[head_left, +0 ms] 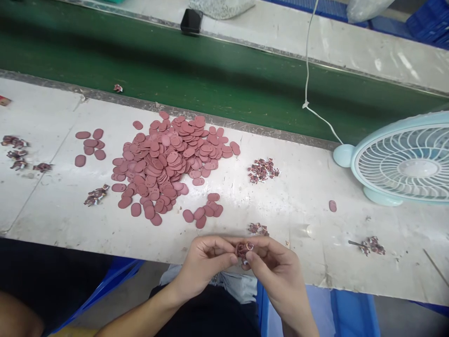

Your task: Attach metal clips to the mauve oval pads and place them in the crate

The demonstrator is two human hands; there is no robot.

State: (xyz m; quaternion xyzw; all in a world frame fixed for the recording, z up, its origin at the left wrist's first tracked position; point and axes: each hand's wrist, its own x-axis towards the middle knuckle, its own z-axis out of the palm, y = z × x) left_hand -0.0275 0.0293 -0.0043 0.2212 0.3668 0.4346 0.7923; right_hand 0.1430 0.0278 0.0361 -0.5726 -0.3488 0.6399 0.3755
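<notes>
- Maroon-and-white small irregular figure, apparently plastic (242,250): positioned on the near side of the landmark, the large heap of dull-red flat oval discs (171,158), and to its right.
- Left hand (201,267): thumb and forefinger pinch the figure's left side.
- Right hand (278,269): thumb presses the figure's lower right; forefinger curls behind it. The remaining fingers are bent, and their contact is unclear.
- Slip hazard: the grip covers little surface. Uneven thumb pressure could eject the figure, probably toward the blue plastic container (352,311), below and to the right of the heap.
- Mixing hazard: a dropped figure could join the maroon-and-white cluster of similar pieces (257,228), to the right of the heap on its near side, and become hard to distinguish.
- Spill hazard: discs overlap loosely; a forward-reaching forearm could slide some across the white worn bench (301,196).
- Airflow hazard: the pale-blue round plastic fan (417,166), well right of the heap, could disturb light parts if running; its operating state is unclear.
</notes>
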